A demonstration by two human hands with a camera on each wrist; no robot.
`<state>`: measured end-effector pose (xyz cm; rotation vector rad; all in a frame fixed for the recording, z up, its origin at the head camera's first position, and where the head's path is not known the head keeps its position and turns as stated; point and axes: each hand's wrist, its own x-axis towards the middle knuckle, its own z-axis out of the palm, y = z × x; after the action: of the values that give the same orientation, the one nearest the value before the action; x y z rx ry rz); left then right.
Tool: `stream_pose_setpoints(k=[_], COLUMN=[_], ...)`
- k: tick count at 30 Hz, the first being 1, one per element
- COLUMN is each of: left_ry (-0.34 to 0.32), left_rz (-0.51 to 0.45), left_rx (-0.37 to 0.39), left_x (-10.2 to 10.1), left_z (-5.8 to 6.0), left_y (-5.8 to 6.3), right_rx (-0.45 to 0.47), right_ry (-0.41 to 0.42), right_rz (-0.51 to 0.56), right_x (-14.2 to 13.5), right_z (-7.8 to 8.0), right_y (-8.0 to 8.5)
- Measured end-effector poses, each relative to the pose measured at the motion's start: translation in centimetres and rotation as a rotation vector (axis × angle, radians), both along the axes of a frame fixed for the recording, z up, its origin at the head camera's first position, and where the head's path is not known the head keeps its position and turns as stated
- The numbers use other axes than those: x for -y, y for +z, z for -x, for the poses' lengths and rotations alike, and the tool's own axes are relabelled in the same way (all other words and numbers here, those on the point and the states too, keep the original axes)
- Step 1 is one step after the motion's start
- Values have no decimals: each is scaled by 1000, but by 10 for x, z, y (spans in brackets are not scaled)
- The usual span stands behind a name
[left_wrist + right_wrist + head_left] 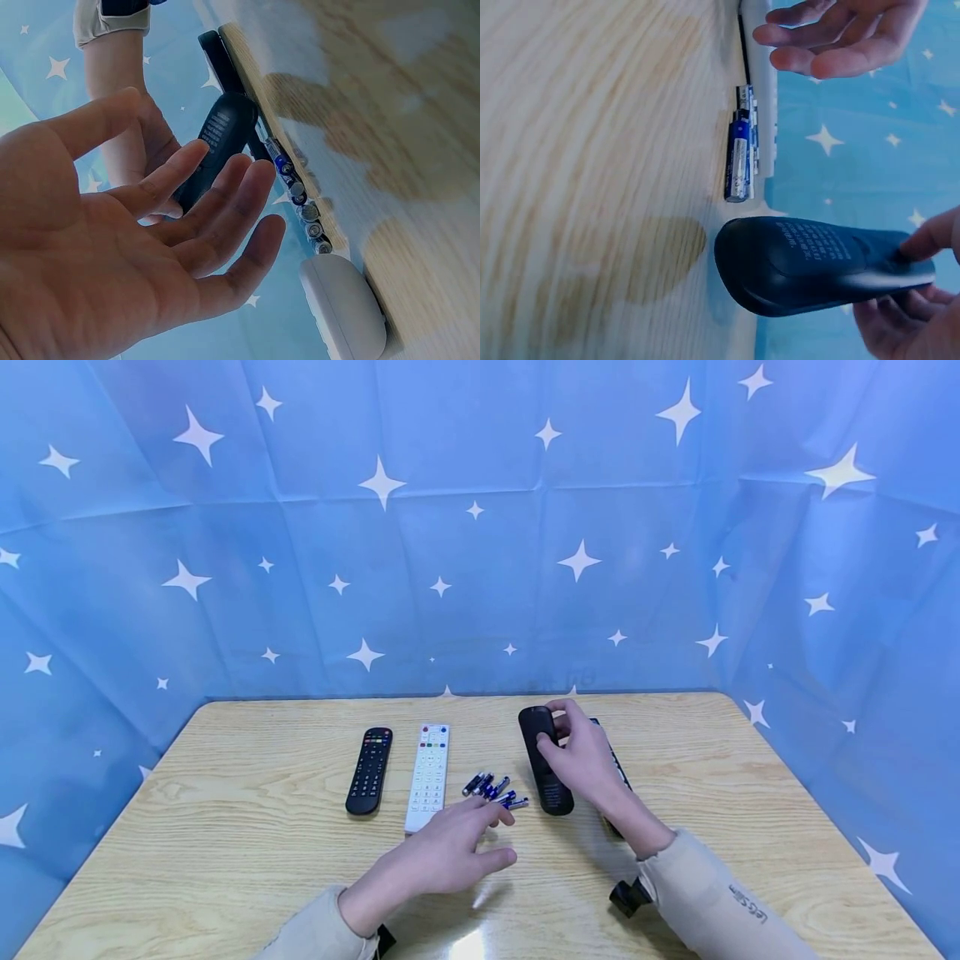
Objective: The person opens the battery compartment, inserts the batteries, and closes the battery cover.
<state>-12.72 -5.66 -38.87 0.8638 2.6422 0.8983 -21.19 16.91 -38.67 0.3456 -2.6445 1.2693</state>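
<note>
My right hand (585, 760) grips a black remote control (550, 787) between thumb and fingers. Its printed back faces up, and in the right wrist view the held remote (795, 259) is lifted off the table at its near end. My left hand (450, 852) hovers above the table with fingers spread and relaxed, holding nothing. Just beyond its fingertips lies a small pile of blue and dark batteries (495, 790); the batteries (298, 193) also show past the fingers in the left wrist view.
Left of the batteries lies a white remote (429, 768), its lower end close to my left hand. Farther left is a black remote (369, 772), buttons up. Another dark remote (621, 770) lies partly hidden under my right forearm. A blue star-patterned cloth (465, 535) surrounds the wooden table (247, 793).
</note>
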Motion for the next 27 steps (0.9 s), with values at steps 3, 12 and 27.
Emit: stream_pose_setpoints(k=[3, 12, 27], left_ry=[3, 11, 68], left_rz=[2, -18, -146], left_rx=[-2, 8, -75], left_x=[0, 0, -2], left_z=[0, -1, 1], left_y=[0, 0, -1], right_rx=[22, 119, 286], right_ry=[7, 63, 185], right_rz=[35, 153, 396], right_x=[0, -2, -2], right_z=[-1, -1, -2], right_y=[3, 5, 8])
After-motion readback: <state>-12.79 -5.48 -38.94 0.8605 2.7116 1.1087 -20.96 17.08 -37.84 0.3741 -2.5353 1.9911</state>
